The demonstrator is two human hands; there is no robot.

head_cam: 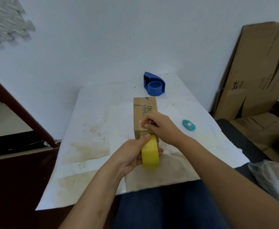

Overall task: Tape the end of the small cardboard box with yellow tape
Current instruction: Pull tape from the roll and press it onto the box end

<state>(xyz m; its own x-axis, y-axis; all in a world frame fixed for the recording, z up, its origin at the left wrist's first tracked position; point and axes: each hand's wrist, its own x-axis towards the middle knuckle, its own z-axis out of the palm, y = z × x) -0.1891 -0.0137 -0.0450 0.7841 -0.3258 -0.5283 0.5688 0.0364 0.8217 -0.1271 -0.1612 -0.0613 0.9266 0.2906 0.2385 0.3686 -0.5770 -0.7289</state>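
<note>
Taping is just starting — small cardboard box [144, 113] is sitting mid-surface [92, 123]. Right hand [158, 125] fingers are pinching the tape's free end onto the box's near top edge; left hand [132, 154] fingers are gripping the yellow tape roll [150, 154]. Pressing down and cutting are still pending.

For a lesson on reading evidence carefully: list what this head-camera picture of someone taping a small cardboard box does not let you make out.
- Near end of the small cardboard box: head view, covered by the right hand and the yellow tape roll.
- Tape's free end: under the right fingers.
- Box print: partly under that hand, too small to read.
- Left hand fingers: partly behind the roll.
- Blue tape dispenser blade: too small.
</note>
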